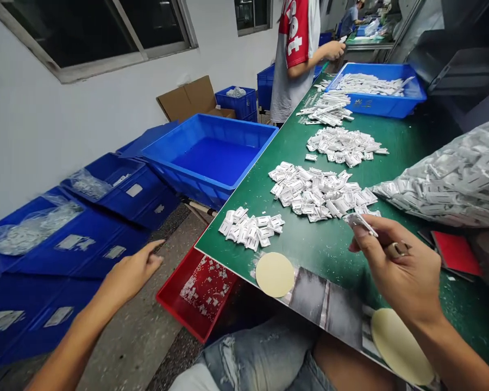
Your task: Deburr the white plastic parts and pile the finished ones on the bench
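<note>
My right hand is over the green table, pinching a small white plastic piece between thumb and fingertips. A ring sits on one of its fingers. Just beyond it lies a heap of similar white plastic pieces. My left hand hangs in the air left of the table, its index finger stretched out and the thumb apart. Nothing shows in it; its other fingers are partly hidden. A smaller pile of white pieces rests near the table's left edge, between my hands.
Below the table's corner sits a red bin with scattered bits. A large blue tub stands left. A clear bag of white parts bulges at right. Farther back are a blue tray and a co-worker. Blue crates line the wall.
</note>
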Available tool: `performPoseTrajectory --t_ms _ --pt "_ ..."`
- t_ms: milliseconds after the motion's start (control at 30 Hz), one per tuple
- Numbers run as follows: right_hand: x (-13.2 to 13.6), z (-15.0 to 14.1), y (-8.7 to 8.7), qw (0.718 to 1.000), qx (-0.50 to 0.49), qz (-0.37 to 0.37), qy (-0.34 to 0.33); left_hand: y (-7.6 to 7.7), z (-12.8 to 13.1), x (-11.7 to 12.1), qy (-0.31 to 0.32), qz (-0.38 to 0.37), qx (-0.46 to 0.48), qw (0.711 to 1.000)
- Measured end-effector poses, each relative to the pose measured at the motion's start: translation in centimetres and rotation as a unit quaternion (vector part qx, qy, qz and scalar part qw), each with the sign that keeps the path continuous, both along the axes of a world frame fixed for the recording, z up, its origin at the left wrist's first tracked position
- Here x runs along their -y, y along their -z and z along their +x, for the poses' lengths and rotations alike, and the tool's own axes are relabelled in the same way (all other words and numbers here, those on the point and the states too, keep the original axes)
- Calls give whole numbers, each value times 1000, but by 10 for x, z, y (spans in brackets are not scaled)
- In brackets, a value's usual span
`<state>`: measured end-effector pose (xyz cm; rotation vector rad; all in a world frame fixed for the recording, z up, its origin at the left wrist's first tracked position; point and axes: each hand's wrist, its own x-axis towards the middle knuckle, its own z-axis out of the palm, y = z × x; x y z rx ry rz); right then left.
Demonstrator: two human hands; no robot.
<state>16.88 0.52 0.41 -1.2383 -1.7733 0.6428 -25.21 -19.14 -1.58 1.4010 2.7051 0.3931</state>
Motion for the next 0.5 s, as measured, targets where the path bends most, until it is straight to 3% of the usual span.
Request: performPoseTrajectory --t_ms 67,133,200,233,267,333,400,500 --pt "-2 -2 2 998 -46 -44 -18 -8 -7 -5 9 -29 -9 999" --pt "-5 -2 5 986 -111 -107 -56 -24 4 -31 4 -12 -44 999" --pt "-8 -1 6 970 -165 -159 -76 -43 35 -70 21 39 -58 997" --pt "-9 -2 7 965 -179 -173 -79 -52 58 -91 58 73 -43 995" --pt "-9 -2 6 963 -182 -181 -81 -59 84 -112 133 130 33 982" --pt "-10 -3 5 965 -170 -184 -84 -69 141 -150 295 192 226 908" --pt "-9 -5 4 965 -161 -185 -90 -68 193 -179 398 177 377 818" --pt "-7 -5 3 969 -151 -174 -91 -56 242 -207 413 155 524 728"
